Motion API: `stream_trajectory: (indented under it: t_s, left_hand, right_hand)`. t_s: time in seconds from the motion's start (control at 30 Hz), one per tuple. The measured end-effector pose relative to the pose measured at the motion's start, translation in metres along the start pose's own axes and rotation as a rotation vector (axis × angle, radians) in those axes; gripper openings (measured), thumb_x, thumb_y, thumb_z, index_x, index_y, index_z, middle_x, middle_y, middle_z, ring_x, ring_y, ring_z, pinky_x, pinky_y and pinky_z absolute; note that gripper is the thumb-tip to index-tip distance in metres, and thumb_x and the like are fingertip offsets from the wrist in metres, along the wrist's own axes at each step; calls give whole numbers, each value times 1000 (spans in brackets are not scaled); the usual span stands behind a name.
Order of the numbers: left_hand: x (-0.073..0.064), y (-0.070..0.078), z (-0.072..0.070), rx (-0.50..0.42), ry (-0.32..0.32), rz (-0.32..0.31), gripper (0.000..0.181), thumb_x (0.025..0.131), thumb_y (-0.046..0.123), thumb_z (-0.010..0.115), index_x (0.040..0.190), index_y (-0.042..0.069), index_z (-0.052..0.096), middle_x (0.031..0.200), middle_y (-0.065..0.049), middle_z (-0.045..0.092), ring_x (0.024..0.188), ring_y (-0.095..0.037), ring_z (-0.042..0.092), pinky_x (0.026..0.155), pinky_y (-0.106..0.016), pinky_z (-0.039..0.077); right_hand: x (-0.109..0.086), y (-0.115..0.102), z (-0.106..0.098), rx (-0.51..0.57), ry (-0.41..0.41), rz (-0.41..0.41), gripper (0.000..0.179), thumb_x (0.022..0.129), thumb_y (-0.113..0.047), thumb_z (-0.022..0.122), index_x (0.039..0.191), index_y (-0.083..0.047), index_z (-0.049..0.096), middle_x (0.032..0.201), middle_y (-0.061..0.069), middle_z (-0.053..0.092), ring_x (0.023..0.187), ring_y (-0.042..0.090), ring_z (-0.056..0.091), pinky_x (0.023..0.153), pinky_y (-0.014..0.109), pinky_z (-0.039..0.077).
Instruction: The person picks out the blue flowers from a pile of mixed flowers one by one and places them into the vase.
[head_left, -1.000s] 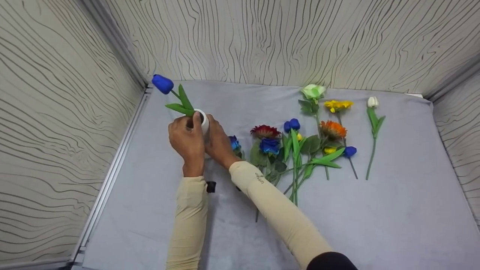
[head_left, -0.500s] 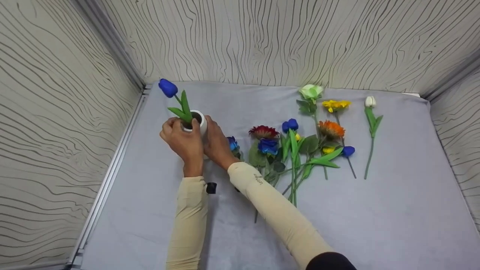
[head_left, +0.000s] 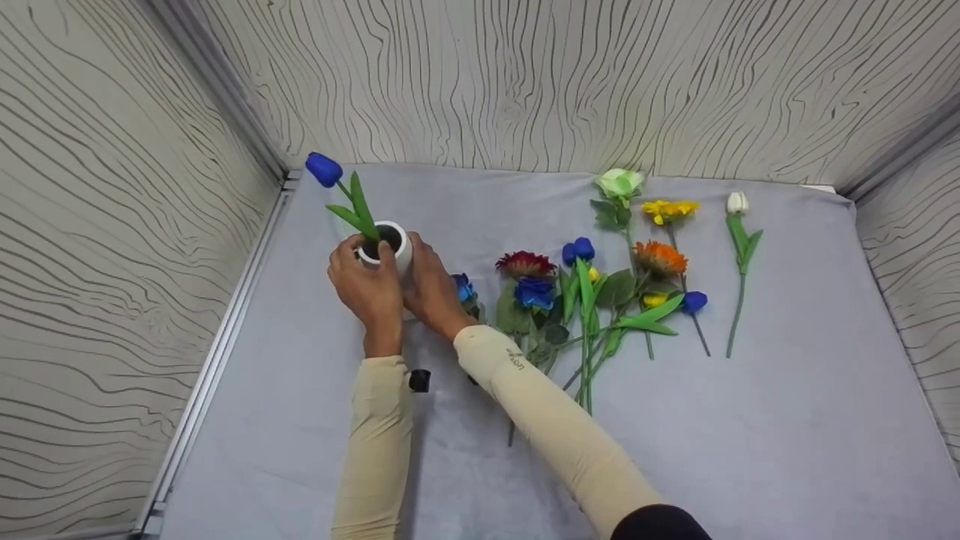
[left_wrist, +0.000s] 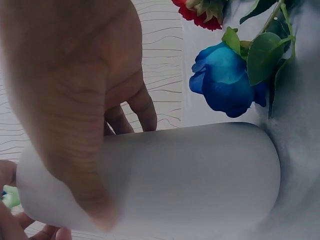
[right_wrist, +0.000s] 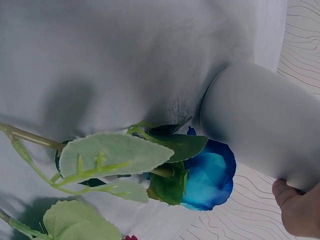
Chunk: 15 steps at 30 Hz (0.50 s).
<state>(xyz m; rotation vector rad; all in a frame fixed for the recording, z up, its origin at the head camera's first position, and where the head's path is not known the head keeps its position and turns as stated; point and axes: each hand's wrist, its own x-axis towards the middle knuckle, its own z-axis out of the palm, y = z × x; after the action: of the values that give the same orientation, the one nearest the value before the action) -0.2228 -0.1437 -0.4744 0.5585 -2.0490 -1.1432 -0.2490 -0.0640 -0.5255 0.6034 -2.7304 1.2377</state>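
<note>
Fingers of the left hand [head_left: 365,289] curl round the mouth of a white vase [left_wrist: 192,177] on grey cloth [head_left: 285,420]; the right hand [head_left: 433,291] grips its side. A blue tulip [head_left: 325,171] leans from the opening. A blue rose [right_wrist: 211,175] lies just beside the vase.

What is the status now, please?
Left hand on vase rim, right hand grips body. Blue tulip leans from mouth. Blue rose close beside, possibly obstructing.

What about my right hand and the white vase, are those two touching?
Touching. The head view shows the right hand curved against the side of the white vase, just below its rim, with no gap between them.
</note>
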Motion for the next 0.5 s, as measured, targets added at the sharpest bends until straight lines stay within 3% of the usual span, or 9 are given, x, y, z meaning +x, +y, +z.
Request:
stream_trajectory:
  t_s: [0.3,0.5]
  left_hand:
    - [-4,-1,0,-43,-5,15,29,85,14,70,109,1,62,109,-14,59,106,-30,50,92,-42,39]
    - [-12,-2,-2,-53,99,66,29,85,15,69,110,3,62,120,-13,53,114,-27,43,96,-43,35]
  right_hand:
    - [-1,1,-2,-28,3,-10,77,86,-14,72,147,-7,26,137,14,46,123,22,49,100,35,42]
    - [-1,-1,-2,13,5,-30,71,88,-17,70,145,-8,29,138,13,47,124,20,48,104,34,38]
